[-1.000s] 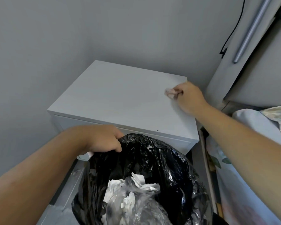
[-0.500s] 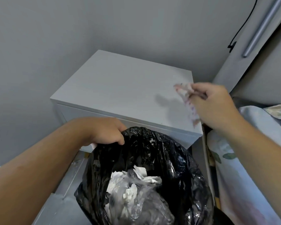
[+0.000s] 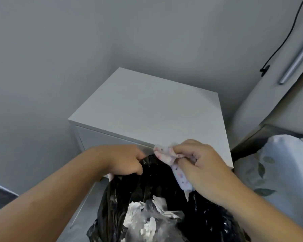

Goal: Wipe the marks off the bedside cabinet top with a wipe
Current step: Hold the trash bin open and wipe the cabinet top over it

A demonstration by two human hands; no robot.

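The white bedside cabinet top (image 3: 147, 109) stands in the corner and looks plain, with no marks I can make out. My right hand (image 3: 199, 163) pinches a crumpled white wipe (image 3: 166, 154) stained pink and speckled; the wipe hangs over the open mouth of a black bin bag (image 3: 164, 189), off the cabinet's front edge. My left hand (image 3: 128, 161) grips the bag's rim at its far left side and holds it open.
Crumpled white paper and clear plastic (image 3: 147, 219) lie inside the bag. A bed with pale leaf-print bedding (image 3: 278, 163) is at the right. A grey headboard panel (image 3: 269, 95) with a metal bar (image 3: 297, 56) and a black cable (image 3: 283, 42) rises behind it. Grey walls close the corner.
My right hand lifted the wipe off the cabinet top and carried it toward me, over the bag's opening. My left hand kept its hold on the bag rim.
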